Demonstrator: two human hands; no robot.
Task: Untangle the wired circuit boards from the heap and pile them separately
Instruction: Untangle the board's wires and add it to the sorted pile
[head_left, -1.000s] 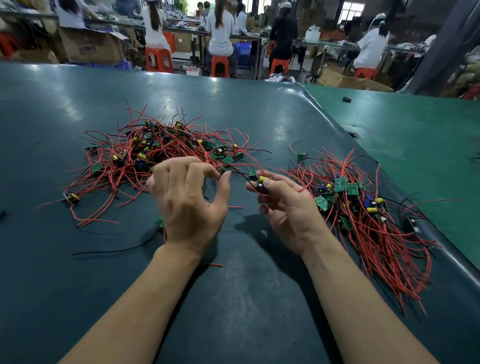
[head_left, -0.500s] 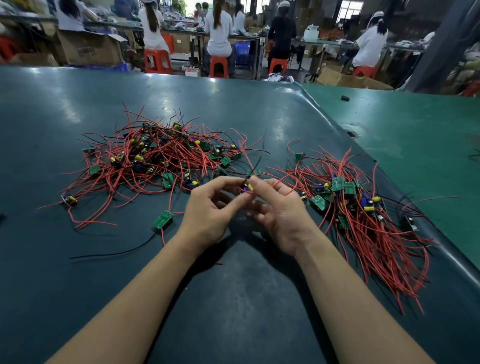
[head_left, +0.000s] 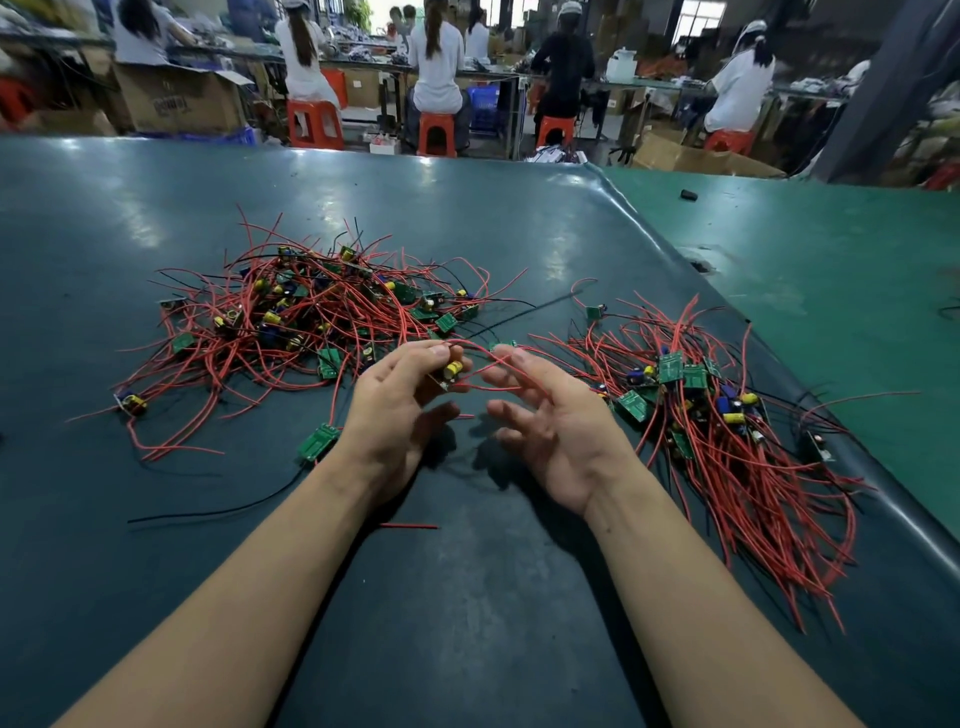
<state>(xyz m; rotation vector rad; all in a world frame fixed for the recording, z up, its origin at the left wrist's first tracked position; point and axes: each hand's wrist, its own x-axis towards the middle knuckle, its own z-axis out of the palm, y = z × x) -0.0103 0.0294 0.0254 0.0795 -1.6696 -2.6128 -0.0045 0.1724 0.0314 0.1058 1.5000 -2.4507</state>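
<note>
Head view: a dark teal bench (head_left: 156, 519) fills the frame, meeting a brighter green surface (head_left: 831, 291) to the right. Beyond it, people sit on orange stools (head_left: 315, 123) at work tables, cardboard boxes (head_left: 176, 98) beside them. A tangled heap (head_left: 311, 317) of red-wired circuit boards lies left of centre — a sorted pile (head_left: 727, 415) lies right. The left hand (head_left: 400, 405) pinches a board with a yellow capacitor (head_left: 452, 370); the right hand (head_left: 545, 415) is open, red wire draped over its straight fingers. Half a second ago the hands were pressed together; now they are apart.
</note>
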